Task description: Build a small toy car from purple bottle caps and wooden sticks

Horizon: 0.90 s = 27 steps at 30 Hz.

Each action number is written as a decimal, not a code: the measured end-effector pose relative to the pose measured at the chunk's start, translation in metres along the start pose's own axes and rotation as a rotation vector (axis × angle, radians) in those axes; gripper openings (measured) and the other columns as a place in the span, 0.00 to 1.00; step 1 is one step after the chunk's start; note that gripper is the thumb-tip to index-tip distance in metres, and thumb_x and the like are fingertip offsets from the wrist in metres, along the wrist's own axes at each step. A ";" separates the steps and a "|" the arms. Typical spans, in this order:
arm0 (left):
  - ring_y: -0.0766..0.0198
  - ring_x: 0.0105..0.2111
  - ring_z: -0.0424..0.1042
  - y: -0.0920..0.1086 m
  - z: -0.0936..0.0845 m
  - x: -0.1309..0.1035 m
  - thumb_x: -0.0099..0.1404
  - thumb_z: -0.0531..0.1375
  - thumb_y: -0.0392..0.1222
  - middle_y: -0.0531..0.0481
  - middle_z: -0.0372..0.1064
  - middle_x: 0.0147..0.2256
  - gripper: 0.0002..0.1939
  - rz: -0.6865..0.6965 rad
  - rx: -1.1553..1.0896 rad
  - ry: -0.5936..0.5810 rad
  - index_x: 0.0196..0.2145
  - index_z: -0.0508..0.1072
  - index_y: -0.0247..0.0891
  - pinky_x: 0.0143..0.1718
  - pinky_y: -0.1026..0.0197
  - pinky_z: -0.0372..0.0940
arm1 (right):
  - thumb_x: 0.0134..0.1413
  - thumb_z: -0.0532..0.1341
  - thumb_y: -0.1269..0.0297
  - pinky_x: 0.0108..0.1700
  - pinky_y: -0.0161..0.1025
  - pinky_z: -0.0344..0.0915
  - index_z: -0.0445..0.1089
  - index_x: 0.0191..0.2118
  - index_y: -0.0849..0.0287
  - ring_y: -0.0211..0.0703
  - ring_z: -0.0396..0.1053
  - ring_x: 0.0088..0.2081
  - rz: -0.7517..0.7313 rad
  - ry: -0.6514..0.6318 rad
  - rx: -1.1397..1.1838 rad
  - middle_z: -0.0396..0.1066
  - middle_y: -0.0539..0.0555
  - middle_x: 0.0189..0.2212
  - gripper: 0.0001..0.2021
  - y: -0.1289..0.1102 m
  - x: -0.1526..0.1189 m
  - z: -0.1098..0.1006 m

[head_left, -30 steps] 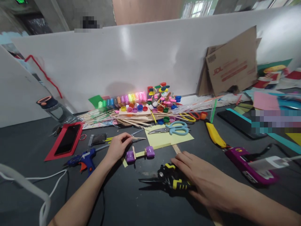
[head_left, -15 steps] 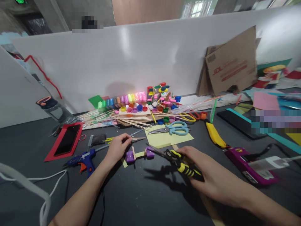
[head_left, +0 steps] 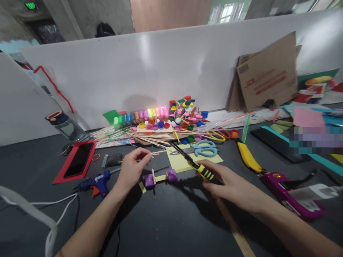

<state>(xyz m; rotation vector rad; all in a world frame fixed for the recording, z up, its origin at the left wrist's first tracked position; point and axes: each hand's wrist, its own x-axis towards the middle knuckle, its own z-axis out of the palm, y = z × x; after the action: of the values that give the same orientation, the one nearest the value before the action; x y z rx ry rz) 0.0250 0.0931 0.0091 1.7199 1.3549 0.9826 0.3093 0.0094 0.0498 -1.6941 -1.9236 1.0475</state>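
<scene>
While a person's left hand [head_left: 135, 165] pinches pale wooden sticks [head_left: 160, 152] above a dark table [head_left: 171, 217], the right hand [head_left: 221, 180] holds black-and-yellow pliers [head_left: 205, 172] across from it, fingers wrapped around the grips. The left fingers are pressed together on the sticks, whose long axis runs nearly sideways, free ends pointing right, toward the pliers. The tool slants up and to the left, its tips near those ends; from where I stand, I cannot tell whether they touch. The left hand is the nearer to the sticks. Below them lie two purple blocks [head_left: 150, 180] joined by a pale strip [head_left: 160, 177]. Among the containers, a small plastic bag [head_left: 113, 160] beside the left hand holds something dark, its nature unclear; a row of colored tubs [head_left: 142, 116] stands farther back, and at far left a clear bottle [head_left: 65, 125] leans in view, its contents impossible to make out.
</scene>
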 end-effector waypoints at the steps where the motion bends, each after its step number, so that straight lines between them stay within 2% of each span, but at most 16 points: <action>1: 0.66 0.29 0.70 -0.001 0.001 0.000 0.65 0.60 0.48 0.54 0.73 0.28 0.12 0.007 0.030 -0.008 0.32 0.75 0.37 0.32 0.64 0.64 | 0.51 0.59 0.52 0.63 0.59 0.58 0.63 0.62 0.68 0.66 0.63 0.62 -0.008 0.000 0.012 0.67 0.67 0.60 0.35 0.000 0.003 0.001; 5: 0.65 0.30 0.71 -0.019 0.006 0.004 0.68 0.60 0.45 0.53 0.72 0.29 0.10 -0.026 0.168 -0.086 0.33 0.75 0.36 0.36 0.60 0.67 | 0.51 0.59 0.54 0.62 0.60 0.59 0.64 0.61 0.69 0.66 0.64 0.61 -0.053 0.017 0.063 0.68 0.68 0.59 0.34 0.002 0.012 0.006; 9: 0.61 0.37 0.75 -0.034 0.009 0.007 0.70 0.60 0.47 0.47 0.74 0.41 0.13 -0.086 0.297 -0.154 0.45 0.73 0.34 0.40 0.54 0.72 | 0.50 0.60 0.56 0.59 0.58 0.63 0.67 0.58 0.66 0.65 0.67 0.58 -0.084 0.047 0.059 0.72 0.66 0.55 0.30 0.007 0.015 0.010; 12: 0.58 0.42 0.75 -0.036 0.009 0.007 0.70 0.60 0.47 0.45 0.73 0.47 0.15 -0.110 0.367 -0.175 0.49 0.72 0.35 0.43 0.51 0.73 | 0.49 0.61 0.58 0.58 0.58 0.64 0.69 0.57 0.63 0.65 0.68 0.57 -0.083 0.066 0.057 0.73 0.65 0.54 0.29 0.010 0.015 0.011; 19: 0.57 0.45 0.74 -0.034 0.005 0.009 0.70 0.59 0.46 0.44 0.72 0.50 0.15 -0.111 0.434 -0.175 0.51 0.72 0.37 0.46 0.49 0.72 | 0.50 0.61 0.56 0.58 0.58 0.65 0.68 0.58 0.65 0.67 0.66 0.59 -0.080 0.052 0.055 0.70 0.66 0.58 0.29 0.009 0.013 0.011; 27: 0.56 0.46 0.74 -0.038 0.002 0.012 0.70 0.60 0.46 0.43 0.71 0.51 0.16 -0.105 0.320 -0.144 0.52 0.72 0.37 0.46 0.49 0.72 | 0.51 0.61 0.55 0.60 0.56 0.64 0.68 0.57 0.63 0.63 0.68 0.57 -0.091 0.023 0.158 0.72 0.64 0.55 0.28 0.001 0.011 0.013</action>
<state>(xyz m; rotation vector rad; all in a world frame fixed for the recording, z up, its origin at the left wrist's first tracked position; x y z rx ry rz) 0.0127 0.1112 -0.0240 1.8891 1.5527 0.5947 0.2987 0.0167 0.0383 -1.5125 -1.8330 1.1087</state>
